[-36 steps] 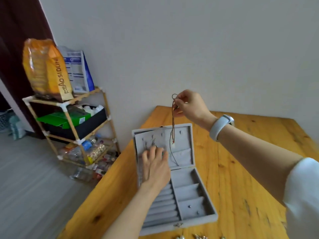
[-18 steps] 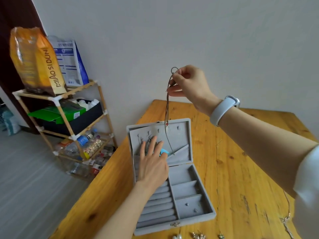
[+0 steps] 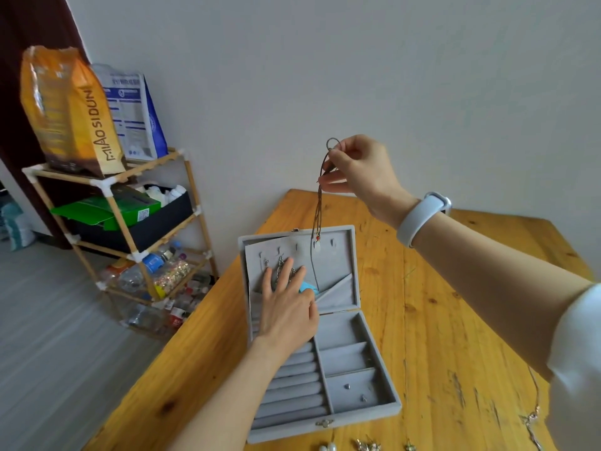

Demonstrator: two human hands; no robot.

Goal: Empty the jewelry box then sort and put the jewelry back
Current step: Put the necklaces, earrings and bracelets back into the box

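Earrings (image 3: 364, 445) are lying on the desk (image 3: 455, 336) by the grey box (image 3: 344, 356); right hand (image 3: 364, 170) is pinching a cord necklace (image 3: 317, 222), left hand (image 3: 286, 307) is pressing flat, fingers straight

Looks like a room in someone's home. There's a scuffed wooden table (image 3: 455, 320) pushed against a plain white wall (image 3: 357, 76), grey plank flooring (image 3: 48, 336), and off to the left a bamboo shelf rack (image 3: 130, 229) loaded with big food bags (image 3: 68, 109), boxes and plastic bottles (image 3: 156, 265).
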